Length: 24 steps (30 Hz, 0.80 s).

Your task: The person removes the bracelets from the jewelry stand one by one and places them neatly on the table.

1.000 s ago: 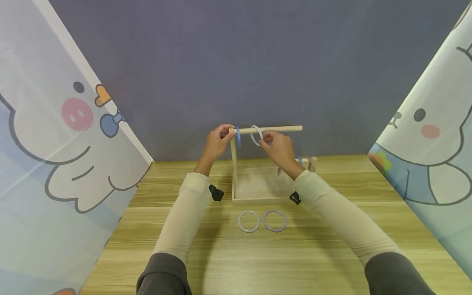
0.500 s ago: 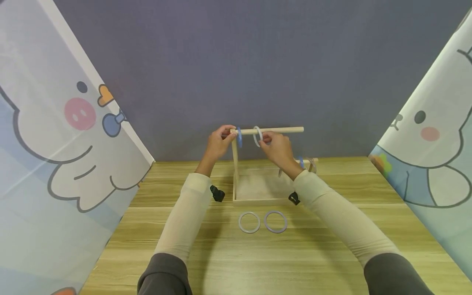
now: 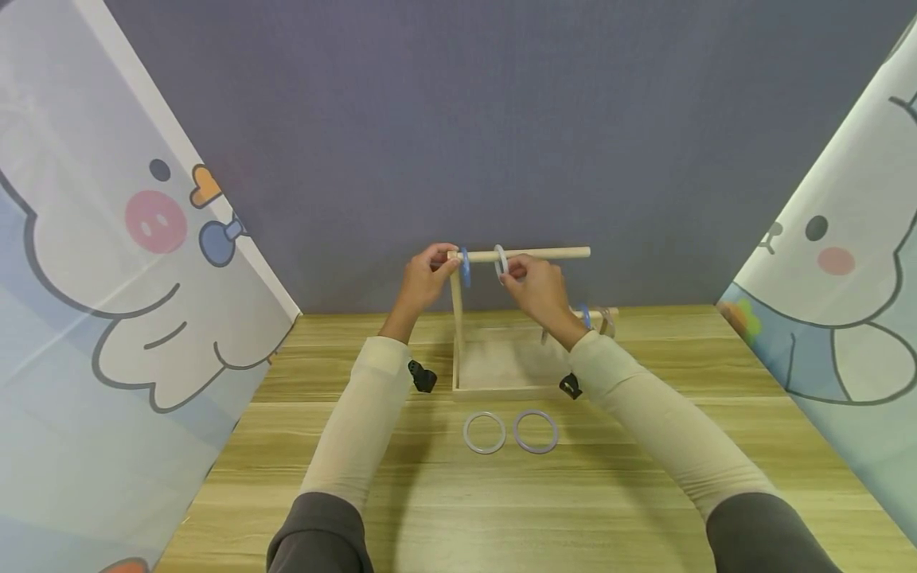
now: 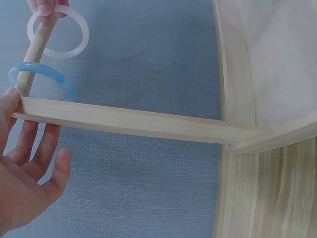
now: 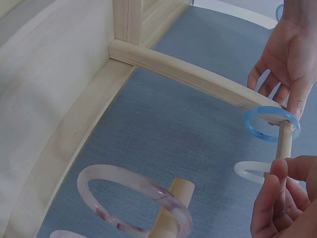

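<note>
My left hand (image 3: 424,280) grips the top of an upright post (image 3: 457,306) on a pale wooden bangle rack, thumb above and fingers underneath in the left wrist view. From there an upper rod (image 3: 555,252) runs to the right. A blue bangle (image 4: 59,77) hangs on this rod close beside the left hand. Farther along, a white bangle (image 4: 85,35) encircles the same rod, and my right hand (image 3: 542,290) pinches its edge between thumb and fingers. On the lower rod (image 5: 181,191) hangs a marbled pinkish bangle (image 5: 133,182), large in the right wrist view.
A white bangle (image 3: 466,434) and a lilac bangle (image 3: 517,437) lie flat on the wood-grain table (image 3: 544,509) before the rack's base (image 3: 505,392). Another blue bangle (image 3: 585,315) hangs on the lower rod, partly behind the right wrist. A grey backdrop (image 3: 458,143) stands behind.
The white bangle in my right hand has turned to stand more edge-on across the upper rod. My left hand keeps its hold on the post; the head view has shifted slightly.
</note>
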Tool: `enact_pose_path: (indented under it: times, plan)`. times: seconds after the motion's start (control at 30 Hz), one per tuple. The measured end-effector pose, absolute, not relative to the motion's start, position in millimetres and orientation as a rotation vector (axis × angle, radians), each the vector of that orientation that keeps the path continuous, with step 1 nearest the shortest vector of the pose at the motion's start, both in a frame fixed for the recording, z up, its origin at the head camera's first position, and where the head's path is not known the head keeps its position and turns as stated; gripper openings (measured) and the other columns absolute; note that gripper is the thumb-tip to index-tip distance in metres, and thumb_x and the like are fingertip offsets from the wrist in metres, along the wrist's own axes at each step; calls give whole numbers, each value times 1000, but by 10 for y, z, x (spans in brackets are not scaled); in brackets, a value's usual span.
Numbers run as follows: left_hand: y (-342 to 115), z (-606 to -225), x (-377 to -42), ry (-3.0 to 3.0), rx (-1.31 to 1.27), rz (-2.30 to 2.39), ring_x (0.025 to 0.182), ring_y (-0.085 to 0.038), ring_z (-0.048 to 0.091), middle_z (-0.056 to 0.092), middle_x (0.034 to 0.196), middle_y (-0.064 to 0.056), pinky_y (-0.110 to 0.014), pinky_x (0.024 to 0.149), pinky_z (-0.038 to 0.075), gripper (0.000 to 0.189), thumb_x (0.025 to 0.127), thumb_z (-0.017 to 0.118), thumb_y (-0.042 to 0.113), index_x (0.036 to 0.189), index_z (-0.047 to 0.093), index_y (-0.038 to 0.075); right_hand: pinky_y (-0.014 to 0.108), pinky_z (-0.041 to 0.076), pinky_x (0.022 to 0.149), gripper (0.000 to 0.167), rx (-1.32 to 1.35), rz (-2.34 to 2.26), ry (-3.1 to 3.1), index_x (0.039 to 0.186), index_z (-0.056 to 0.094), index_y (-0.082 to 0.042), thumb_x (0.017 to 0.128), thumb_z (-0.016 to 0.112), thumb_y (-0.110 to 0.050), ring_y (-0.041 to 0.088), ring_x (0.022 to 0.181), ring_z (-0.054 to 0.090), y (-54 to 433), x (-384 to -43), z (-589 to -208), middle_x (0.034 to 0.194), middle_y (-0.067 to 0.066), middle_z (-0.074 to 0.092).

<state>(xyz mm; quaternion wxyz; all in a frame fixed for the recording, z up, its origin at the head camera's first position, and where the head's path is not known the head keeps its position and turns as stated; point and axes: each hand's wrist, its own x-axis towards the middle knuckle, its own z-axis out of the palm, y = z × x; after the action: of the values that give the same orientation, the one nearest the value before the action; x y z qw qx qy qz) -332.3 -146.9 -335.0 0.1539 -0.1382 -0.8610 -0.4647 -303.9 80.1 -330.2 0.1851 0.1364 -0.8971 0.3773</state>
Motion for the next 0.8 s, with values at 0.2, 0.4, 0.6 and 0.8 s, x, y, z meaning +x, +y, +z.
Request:
enact_pose_path:
  times: [0.2,0.4,0.6,0.8]
  plan:
    - [-1459,-3344,-3315,-2462,-386,-1314,113,-31,70,72,123,-14,-47,96,57,31,103,63,31,130,65,18,44,56,80,23,384,1072,-2495,111,75,-8,94,73,-23,27,87,75,807,-3035,-3272,101,7,80]
    - [-1462,-3332,-3311,-2457,-402,-1330,113,-33,70,72,123,-15,-49,95,57,31,103,64,30,130,65,16,43,56,77,21,372,1074,-2471,109,75,-10,94,73,-23,27,90,75,800,-3026,-3223,101,6,80]
    - [-1468,-3337,-3318,-2453,-403,-1333,111,-32,71,72,121,-15,-49,94,57,31,102,65,30,130,65,15,42,55,73,21,372,1062,-2463,110,75,-10,93,75,-23,27,84,74,794,-3018,-3200,100,7,80]
    - [-1475,-3352,-3324,-2455,-404,-1329,111,-32,71,72,120,-15,-49,94,57,31,102,64,30,129,65,15,41,56,73,23,366,1066,-2474,111,75,-9,94,73,-25,27,84,74,834,-2998,-3229,101,7,80]
